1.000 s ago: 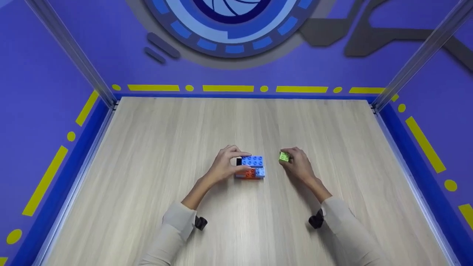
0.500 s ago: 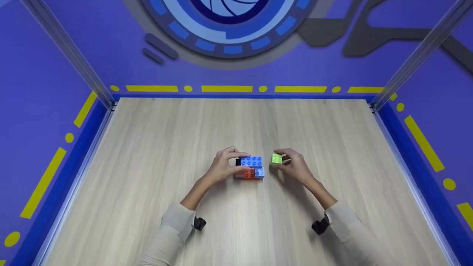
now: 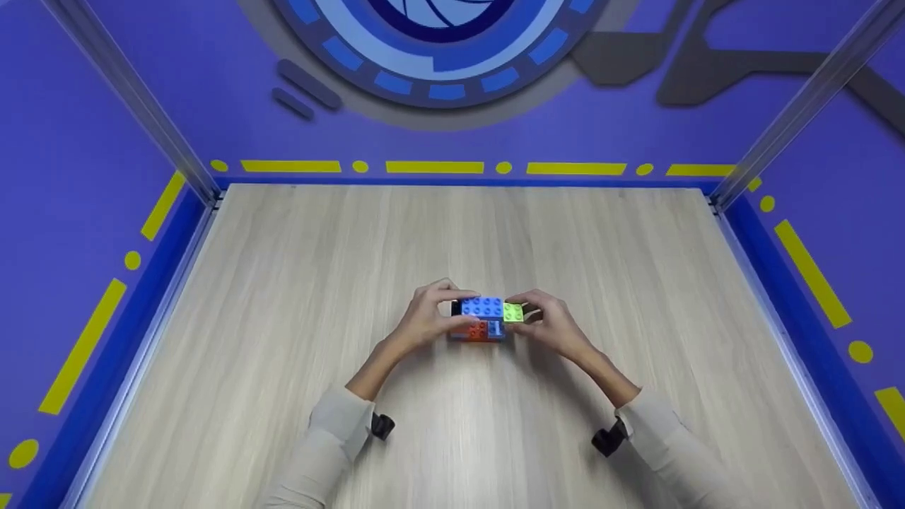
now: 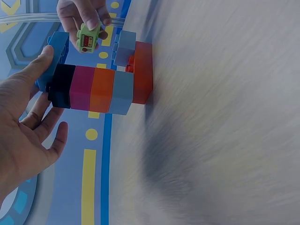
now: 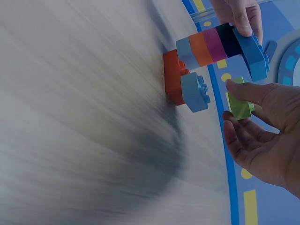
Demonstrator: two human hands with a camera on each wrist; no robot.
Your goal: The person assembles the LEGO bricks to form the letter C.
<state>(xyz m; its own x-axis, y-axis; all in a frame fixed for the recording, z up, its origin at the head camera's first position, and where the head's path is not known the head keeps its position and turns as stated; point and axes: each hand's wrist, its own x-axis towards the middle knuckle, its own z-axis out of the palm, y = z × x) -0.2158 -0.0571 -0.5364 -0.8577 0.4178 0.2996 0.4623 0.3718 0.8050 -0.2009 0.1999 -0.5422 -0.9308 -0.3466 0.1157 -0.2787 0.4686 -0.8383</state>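
A stack of toy building bricks stands on the table. Its base is a long red-orange brick (image 4: 144, 72), bearing a light blue brick (image 5: 194, 91) at one end. From the other end rises a column of light blue, orange (image 5: 201, 48), magenta (image 4: 82, 87) and black (image 4: 62, 86) bricks. A long blue brick (image 3: 483, 306) tops the column and overhangs toward the right. My left hand (image 3: 428, 312) pinches this blue brick between thumb and fingers. My right hand (image 3: 555, 326) pinches a small lime green brick (image 3: 513, 312) with a printed side, just below the blue brick's overhanging end.
The wood-patterned table (image 3: 318, 240) surrounds the stack. Blue-purple panels (image 3: 452, 152) with yellow markings enclose the back and both sides, with metal posts (image 3: 799, 113) at the corners. A black wrist camera (image 3: 382, 426) sits on the left wrist, another (image 3: 609, 440) on the right.
My right hand has carried the lime green brick leftward, from apart to close by the blue brick's right end. My left hand has kept its hold in the same place.
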